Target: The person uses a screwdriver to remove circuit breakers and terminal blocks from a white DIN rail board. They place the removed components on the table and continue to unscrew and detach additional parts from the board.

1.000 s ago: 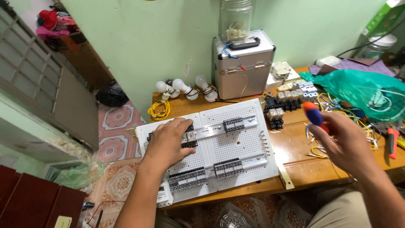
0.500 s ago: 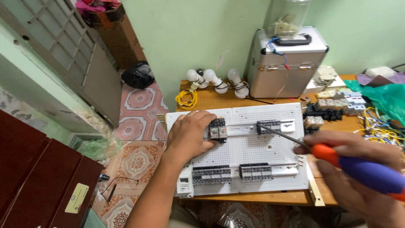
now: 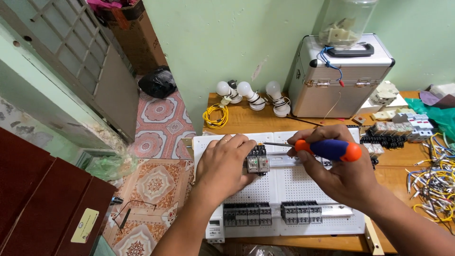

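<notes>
Now the left hand (image 3: 222,166) is curled over a small relay block (image 3: 257,163) sitting on the upper rail of the white perforated panel (image 3: 294,185), fingers wrapped around its left side and top, pinning it in place. Over at three o'clock from that block, the right hand (image 3: 341,175) is closed firmly around a screwdriver (image 3: 327,149) with a blue and orange handle, the thin shaft running level toward nine o'clock, its tip right at the block's top edge beside the left fingertips. Good form here, I'd say, means keeping that tip square in the terminal and the block held dead steady, because a slip would send the blade toward the fingers just beside it. Down at six o'clock on the panel, two rows of dark breakers (image 3: 272,213) sit on the lower rail, well apart from the action. Up at twelve o'clock a silver metal case (image 3: 341,80) stands against the green wall with a clear jar on top, three white bulbs (image 3: 251,92) and a yellow wire coil (image 3: 215,116) to its left. Off at three o'clock on the wooden table (image 3: 398,166), loose coloured wires (image 3: 433,185) lie in a tangle.
</notes>
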